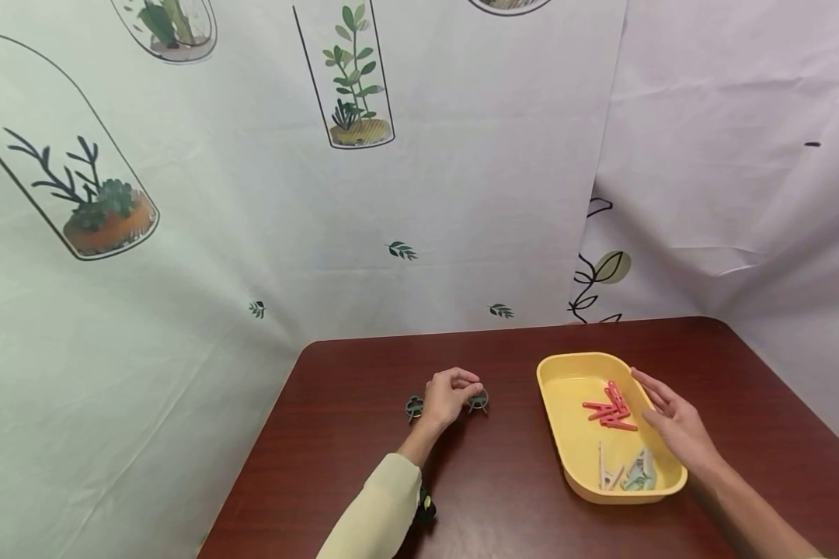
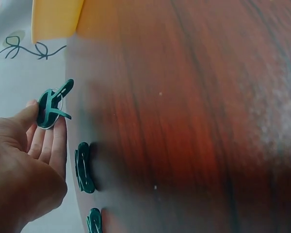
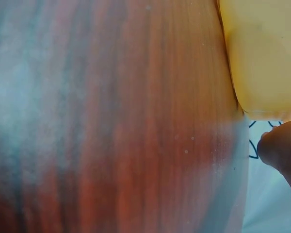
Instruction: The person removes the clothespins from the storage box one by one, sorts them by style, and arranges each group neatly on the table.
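A dark green clothespin with a wire ring is pinched between the thumb and fingers of my left hand, over the middle of the table. Two more green clothespins lie on the table in the left wrist view, one just below the hand and another at the lower edge. My right hand holds the right rim of a yellow tray, thumb at the rim and fingers along the outside. Inside the tray lie several red clothespins, pale beige clothespins and pale green ones.
The dark reddish-brown table meets a white cloth backdrop printed with plants in jars. A small black object shows beside the left sleeve, partly hidden by it.
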Demonstrator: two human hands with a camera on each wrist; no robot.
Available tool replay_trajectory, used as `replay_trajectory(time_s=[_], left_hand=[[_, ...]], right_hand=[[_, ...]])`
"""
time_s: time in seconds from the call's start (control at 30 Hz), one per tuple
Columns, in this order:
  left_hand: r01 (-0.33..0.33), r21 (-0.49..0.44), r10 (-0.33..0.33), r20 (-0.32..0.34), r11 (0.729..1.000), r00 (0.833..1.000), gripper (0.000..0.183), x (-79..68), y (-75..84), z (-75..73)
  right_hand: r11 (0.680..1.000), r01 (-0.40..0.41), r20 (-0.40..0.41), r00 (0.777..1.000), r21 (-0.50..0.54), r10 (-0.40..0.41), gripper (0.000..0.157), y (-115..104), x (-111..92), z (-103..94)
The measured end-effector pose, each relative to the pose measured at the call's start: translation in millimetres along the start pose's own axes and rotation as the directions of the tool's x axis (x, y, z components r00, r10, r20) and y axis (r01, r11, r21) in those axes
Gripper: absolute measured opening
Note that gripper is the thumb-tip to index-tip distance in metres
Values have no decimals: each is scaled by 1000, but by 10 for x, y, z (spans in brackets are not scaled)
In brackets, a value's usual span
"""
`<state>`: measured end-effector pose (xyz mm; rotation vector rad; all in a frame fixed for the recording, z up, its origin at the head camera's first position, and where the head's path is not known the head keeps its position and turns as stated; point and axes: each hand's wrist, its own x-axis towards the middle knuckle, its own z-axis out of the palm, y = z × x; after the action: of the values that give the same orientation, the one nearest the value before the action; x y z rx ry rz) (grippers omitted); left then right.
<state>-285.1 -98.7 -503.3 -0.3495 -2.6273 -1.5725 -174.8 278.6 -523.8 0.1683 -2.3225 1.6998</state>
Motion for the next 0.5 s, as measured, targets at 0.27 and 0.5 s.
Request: replay_trajectory(time_s=[0.27,0.5], left_hand=[[-1,69,0,22,998,1000,6,-34,5,24],[-17,151,20,-18,988,1000,5,-34,-14,74]], right_hand=[[1000,-10,0,1000,-10,10,55,1,-5,-1],[1000,-6,-4,1000,-14,5,55,4,4,1]])
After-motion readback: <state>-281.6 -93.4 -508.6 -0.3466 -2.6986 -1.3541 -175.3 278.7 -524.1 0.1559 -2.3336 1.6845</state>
